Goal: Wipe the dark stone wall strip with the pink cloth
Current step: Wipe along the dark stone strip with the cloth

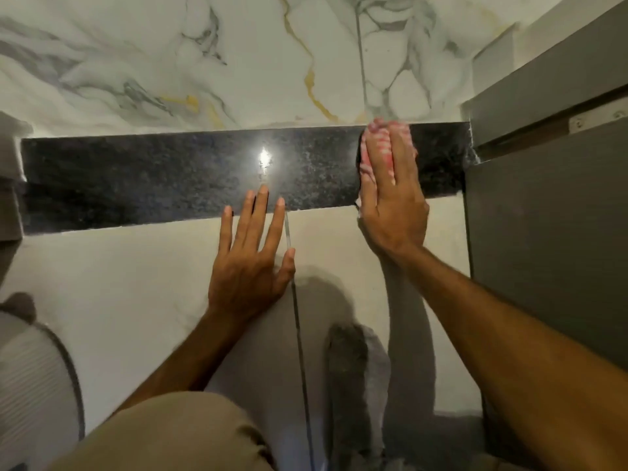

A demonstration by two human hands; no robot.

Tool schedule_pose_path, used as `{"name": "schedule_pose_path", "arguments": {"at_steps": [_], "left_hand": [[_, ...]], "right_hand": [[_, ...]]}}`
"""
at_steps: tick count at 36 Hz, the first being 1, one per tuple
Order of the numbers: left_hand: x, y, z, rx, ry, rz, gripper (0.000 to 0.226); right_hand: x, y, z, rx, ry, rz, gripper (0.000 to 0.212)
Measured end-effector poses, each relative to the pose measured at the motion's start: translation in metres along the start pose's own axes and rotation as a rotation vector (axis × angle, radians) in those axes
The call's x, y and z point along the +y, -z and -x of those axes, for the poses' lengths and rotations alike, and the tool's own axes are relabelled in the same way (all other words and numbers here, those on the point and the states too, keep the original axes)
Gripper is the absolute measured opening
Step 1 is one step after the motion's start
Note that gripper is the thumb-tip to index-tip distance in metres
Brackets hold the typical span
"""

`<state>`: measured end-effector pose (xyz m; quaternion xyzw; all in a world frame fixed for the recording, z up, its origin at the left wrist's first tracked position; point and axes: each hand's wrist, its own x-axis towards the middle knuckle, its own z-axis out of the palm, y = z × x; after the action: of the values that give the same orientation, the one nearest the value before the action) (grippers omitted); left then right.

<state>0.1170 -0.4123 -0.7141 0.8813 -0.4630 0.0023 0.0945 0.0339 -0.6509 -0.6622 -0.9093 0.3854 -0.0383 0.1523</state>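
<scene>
The dark stone wall strip [142,181] runs across the wall from left to right, speckled and glossy, with a bright light glare near its middle. My right hand [394,205] lies flat with fingers together, pressing the pink cloth [370,147] against the strip near its right end. The cloth shows only around and between my fingers; most of it is hidden under the hand. My left hand [251,260] rests flat with fingers spread on the pale tile below the strip, its fingertips just reaching the strip's lower edge. It holds nothing.
White marble tile [204,62] with grey and gold veins lies above the strip. A grey cabinet [543,249] stands against the right end. A white ribbed round object [30,375] sits at the lower left. A grout line [299,334] runs down the pale tile.
</scene>
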Motion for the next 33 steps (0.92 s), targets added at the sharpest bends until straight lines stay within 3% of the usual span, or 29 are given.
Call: {"name": "schedule_pose_path", "arguments": {"at_steps": [6, 12, 16, 19, 23, 29, 33], "left_hand": [[0.001, 0.007, 0.0, -0.026, -0.021, 0.011, 0.069], [0.001, 0.006, 0.002, -0.016, -0.008, 0.019, 0.069], [0.001, 0.004, 0.003, 0.001, 0.019, 0.034, 0.071], [0.001, 0.007, 0.003, -0.015, 0.067, 0.053, 0.071], [0.002, 0.013, 0.003, -0.061, 0.079, 0.061, 0.074], [-0.003, 0.012, 0.005, -0.074, 0.047, 0.046, 0.076], [-0.002, 0.008, 0.003, -0.061, 0.038, 0.053, 0.075]], "right_hand": [[0.008, 0.001, 0.077, 0.032, -0.359, 0.071, 0.067], [-0.006, -0.01, -0.001, 0.148, -0.477, 0.086, 0.067], [-0.017, -0.013, -0.046, 0.116, -0.346, 0.04, 0.067], [-0.015, -0.005, -0.035, 0.117, -0.209, -0.009, 0.063], [0.003, 0.007, -0.018, 0.095, -0.329, 0.035, 0.064], [0.006, 0.008, -0.064, 0.064, -0.513, 0.088, 0.066], [-0.003, 0.0, -0.06, 0.067, -0.406, 0.095, 0.068]]}}
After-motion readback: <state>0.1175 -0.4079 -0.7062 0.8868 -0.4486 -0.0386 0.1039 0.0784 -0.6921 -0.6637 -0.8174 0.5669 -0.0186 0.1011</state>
